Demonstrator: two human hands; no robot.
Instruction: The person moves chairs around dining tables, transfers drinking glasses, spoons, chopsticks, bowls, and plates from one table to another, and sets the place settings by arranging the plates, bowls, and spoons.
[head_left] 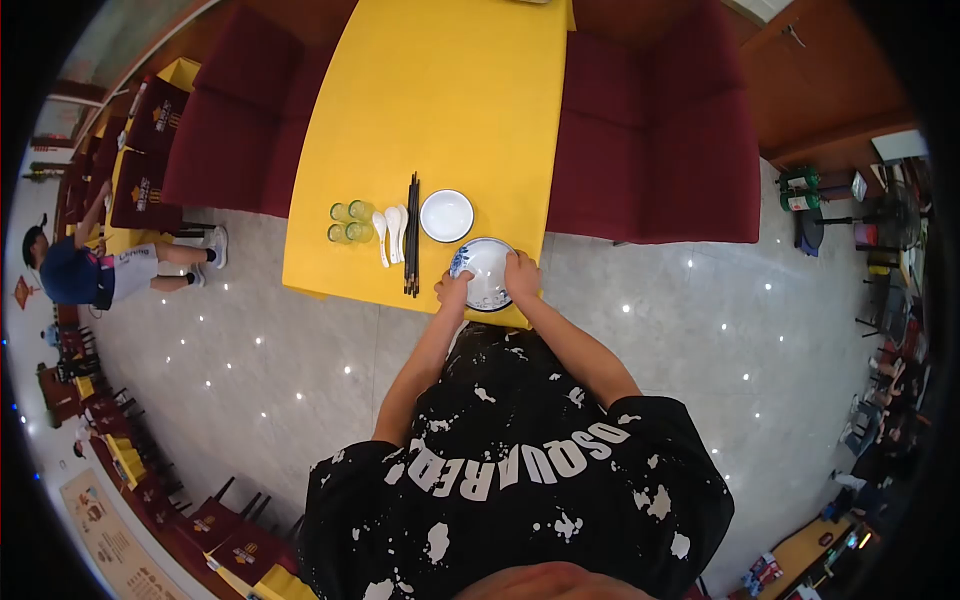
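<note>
Both my hands grip a white plate with blue flower decoration [488, 262] at the near right corner of the yellow table. My left hand [453, 289] holds its left rim, thumb on top. On the opposite rim, my right hand [521, 277] has its thumb over the edge and its fingers mostly hidden. Just beyond the plate is a white bowl [446, 215]. Left of the bowl lie black chopsticks [412, 240], then several white spoons [394, 232] and several small green glasses [350, 221].
The yellow table [430, 100] stretches away from me. Dark red benches [650, 130] flank it on both sides. A person in a blue shirt [75, 265] stands at another table on the far left. Grey tiled floor [680, 320] surrounds me.
</note>
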